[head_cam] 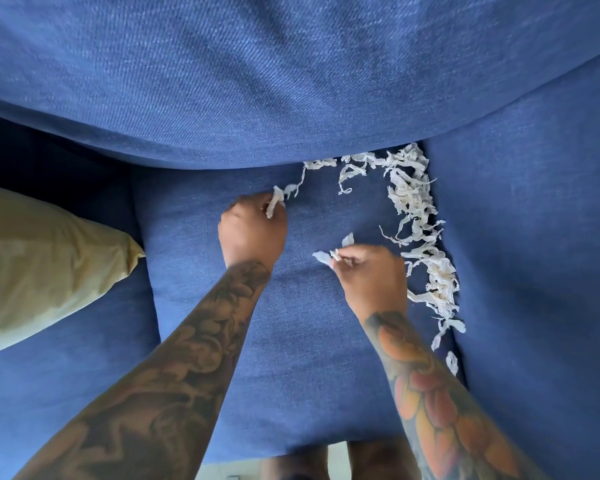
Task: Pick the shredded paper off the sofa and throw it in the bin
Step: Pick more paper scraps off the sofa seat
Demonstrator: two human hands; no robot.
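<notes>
White shredded paper (417, 216) lies on the blue sofa (291, 341), most of it strung in a loose band along the seam where the seat cushion meets the right arm of the sofa, from the back corner down toward the front edge. A thinner trail runs left from that corner along the foot of the back cushion (257, 81), with a few curls lying out on the seat.

The left hand (253, 230) is over the middle of the seat, its fingers curled and pinching a small bunch of strips at the end of that thin trail. The right hand (369, 271) is lower and just beside the main band, its fingers curled around a few pale scraps that stick out to the left.

Both forearms are bare and tattooed. A tan pillow (39, 268) rests on the seat at the far left, well apart from the paper.
</notes>
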